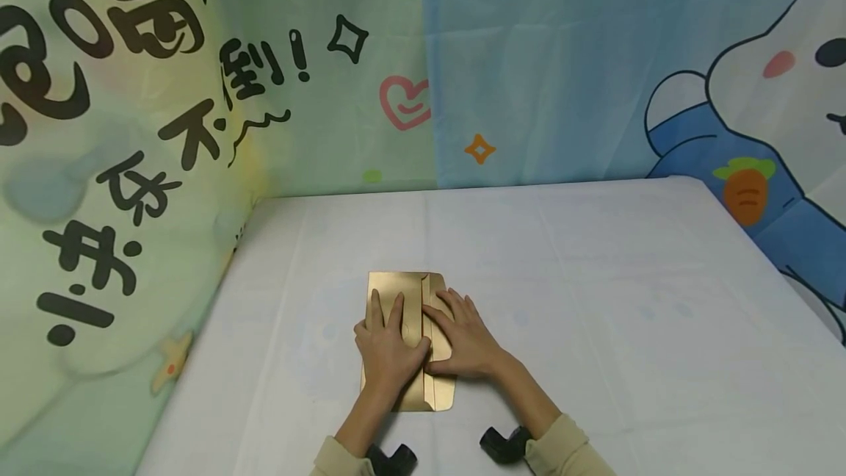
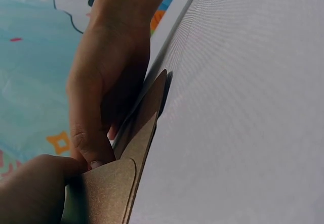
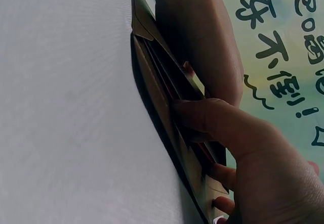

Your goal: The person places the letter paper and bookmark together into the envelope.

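A gold paper envelope (image 1: pixel 411 391) lies on the white cloth, its long side flap (image 1: pixel 443 388) folded out to the right. My left hand (image 1: pixel 386 355) rests on the envelope's body with fingers extended, its thumb by the opening edge. Over the flap spreads my right hand (image 1: pixel 468 344), fingers apart and thumb close to the left thumb. In the right wrist view, the right thumb and fingertips touch the edge along the envelope's dark opening (image 3: pixel 167 80); a thin reddish line shows inside it. How deep those fingertips reach is hidden.
White cloth (image 1: pixel 595 300) covers the table. Black wrist-worn pieces show near the left cuff (image 1: pixel 396 461) and the right cuff (image 1: pixel 505 446). Printed curtains (image 1: pixel 529 65) hang behind and along the left side.
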`<state>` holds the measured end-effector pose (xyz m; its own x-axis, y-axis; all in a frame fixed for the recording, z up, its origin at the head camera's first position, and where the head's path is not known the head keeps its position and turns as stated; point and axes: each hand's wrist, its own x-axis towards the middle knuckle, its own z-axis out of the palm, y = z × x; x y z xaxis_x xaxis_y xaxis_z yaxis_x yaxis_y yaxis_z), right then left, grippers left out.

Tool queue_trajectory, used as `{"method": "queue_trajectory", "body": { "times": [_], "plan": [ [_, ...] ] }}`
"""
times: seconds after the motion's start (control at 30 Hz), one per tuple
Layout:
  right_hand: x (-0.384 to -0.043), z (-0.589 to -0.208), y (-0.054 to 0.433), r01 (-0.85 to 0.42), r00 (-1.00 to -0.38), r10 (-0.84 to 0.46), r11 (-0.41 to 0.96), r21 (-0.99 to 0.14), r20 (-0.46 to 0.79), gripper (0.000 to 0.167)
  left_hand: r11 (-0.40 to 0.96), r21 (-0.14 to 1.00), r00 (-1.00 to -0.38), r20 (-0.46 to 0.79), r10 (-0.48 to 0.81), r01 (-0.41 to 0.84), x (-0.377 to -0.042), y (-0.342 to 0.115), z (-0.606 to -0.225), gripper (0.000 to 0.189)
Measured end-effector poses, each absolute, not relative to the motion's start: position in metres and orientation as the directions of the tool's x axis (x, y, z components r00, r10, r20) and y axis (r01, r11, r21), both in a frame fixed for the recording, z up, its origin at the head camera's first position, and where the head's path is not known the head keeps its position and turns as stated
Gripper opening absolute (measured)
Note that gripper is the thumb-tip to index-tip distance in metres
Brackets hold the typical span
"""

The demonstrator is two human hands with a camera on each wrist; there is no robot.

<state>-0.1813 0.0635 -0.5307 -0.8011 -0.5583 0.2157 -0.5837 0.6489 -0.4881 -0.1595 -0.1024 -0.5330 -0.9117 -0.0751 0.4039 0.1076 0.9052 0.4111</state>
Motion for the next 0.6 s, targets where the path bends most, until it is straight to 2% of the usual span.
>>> {"method": "queue_trajectory", "body": {
  "times": [0.3,0.43,0.6],
  "plan": [
    [-0.178,-0.525,0.077,-0.58,-0.781,-0.603,0.603,-0.547,0.163,0.092,0.905,0.411,-0.909,0.41,-0.076,0.11,-0.158,-0.104,-0.537,0.074],
    [-0.175,-0.522,0.089,-0.565,-0.779,-0.616,0.609,-0.557,0.116,0.09,0.915,0.385,-0.901,0.43,-0.058,0.124,-0.158,-0.106,-0.539,0.069],
    [-0.171,-0.52,0.096,-0.576,-0.771,-0.626,0.611,-0.542,0.114,0.083,0.936,0.328,-0.909,0.417,-0.025,0.125,-0.158,-0.107,-0.537,0.064]
  ]
}}
